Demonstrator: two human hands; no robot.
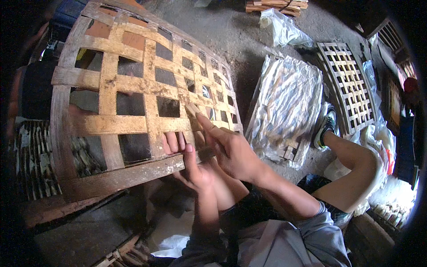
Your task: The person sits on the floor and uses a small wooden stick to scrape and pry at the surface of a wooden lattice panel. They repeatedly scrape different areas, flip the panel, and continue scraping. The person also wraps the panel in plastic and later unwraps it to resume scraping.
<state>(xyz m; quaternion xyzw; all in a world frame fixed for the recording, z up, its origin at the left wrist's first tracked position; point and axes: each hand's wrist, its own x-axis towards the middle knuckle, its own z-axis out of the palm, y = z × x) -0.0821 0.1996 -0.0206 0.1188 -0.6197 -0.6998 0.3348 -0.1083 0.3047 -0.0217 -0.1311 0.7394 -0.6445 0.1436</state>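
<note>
A woven wooden lattice panel (129,83) with a solid wooden border stands tilted in front of me. My left hand (198,175) is closed on its near border, thumb on the front edge. Some of its fingers show through an opening in the weave. Against the lattice, my right hand (233,151) is closed on a short wooden strip (192,109), index finger stretched along it. The strip's lower end is hidden by the hand.
Right of the panel lies a flat stack wrapped in crumpled clear plastic (287,100). Another lattice panel (350,84) lies beyond it, near my shoed foot (327,127). A plastic sheet (284,29) and bundled wood strips (275,6) are farther back. Thin slats (33,158) stand at the left.
</note>
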